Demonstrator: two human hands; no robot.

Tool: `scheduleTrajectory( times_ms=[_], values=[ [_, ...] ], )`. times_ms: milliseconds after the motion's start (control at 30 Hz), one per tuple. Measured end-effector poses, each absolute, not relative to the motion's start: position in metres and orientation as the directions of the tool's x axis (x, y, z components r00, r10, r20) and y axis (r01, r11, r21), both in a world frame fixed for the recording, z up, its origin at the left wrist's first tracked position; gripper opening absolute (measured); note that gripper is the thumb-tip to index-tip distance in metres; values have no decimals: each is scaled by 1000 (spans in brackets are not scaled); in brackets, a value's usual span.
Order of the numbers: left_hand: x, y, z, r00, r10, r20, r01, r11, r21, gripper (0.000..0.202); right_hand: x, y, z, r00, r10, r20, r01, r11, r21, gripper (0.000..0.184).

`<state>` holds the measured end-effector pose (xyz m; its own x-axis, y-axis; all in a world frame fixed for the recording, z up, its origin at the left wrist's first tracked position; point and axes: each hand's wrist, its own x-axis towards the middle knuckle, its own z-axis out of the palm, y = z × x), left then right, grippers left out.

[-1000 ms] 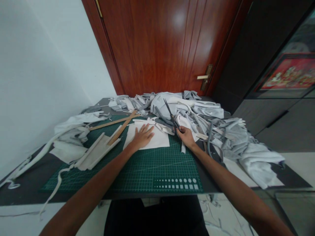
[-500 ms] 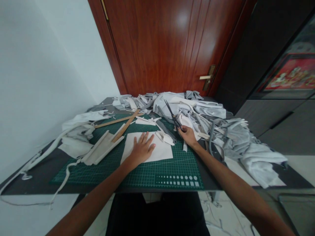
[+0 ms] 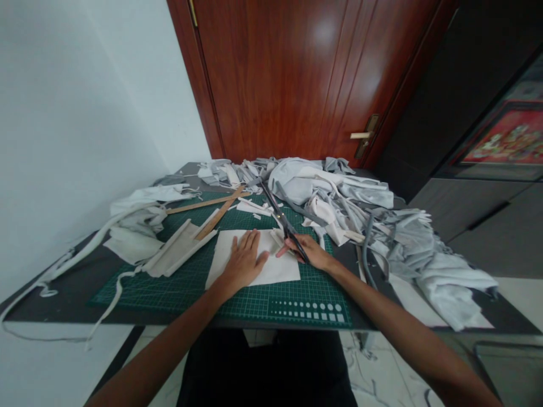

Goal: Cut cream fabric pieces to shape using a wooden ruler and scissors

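Observation:
A pale rectangular piece of fabric lies flat on the green cutting mat. My left hand rests on it, palm down with fingers stretched forward. In my right hand is a pair of dark scissors, gripped by the handles, blades pointing away from me and a little left. This hand is over the right side of the fabric, with its index finger extended toward the middle. A folded scrap beside it is partly hidden by the scissors.
Two crossing wooden rulers lie at the mat's far left, one touching a folded beige fabric piece. Grey and white cloth heaps line the table's back, and more cloth covers the right. A wooden door stands behind.
My right hand has brought the scissors left and nearer to me, over the fabric's right side. A grey strip now lies farther back, off the fabric. My left hand stays on the fabric.

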<state>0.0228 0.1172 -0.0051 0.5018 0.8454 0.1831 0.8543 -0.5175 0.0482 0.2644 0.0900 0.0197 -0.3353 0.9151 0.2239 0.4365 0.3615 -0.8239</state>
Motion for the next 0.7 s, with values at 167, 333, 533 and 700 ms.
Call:
scheduleTrajectory(
  times_ms=[167, 333, 533, 700],
  values=[
    [21, 119, -10, 492, 845, 211, 855, -514, 63, 62, 258, 87, 19, -240, 921, 306, 715, 381, -586, 37],
    [20, 119, -11, 521, 820, 237, 831, -550, 77, 57, 273, 93, 20, -41, 953, 299, 933, 144, -331, 34],
    [-21, 142, 14, 366, 855, 367, 910, -411, 50, 54, 292, 105, 18, 64, 957, 284, 957, 21, -288, 34],
    [-83, 163, 28, 54, 938, 343, 998, -48, -28, 53, 294, 110, 14, 59, 952, 301, 951, 38, -306, 32]
  ],
)
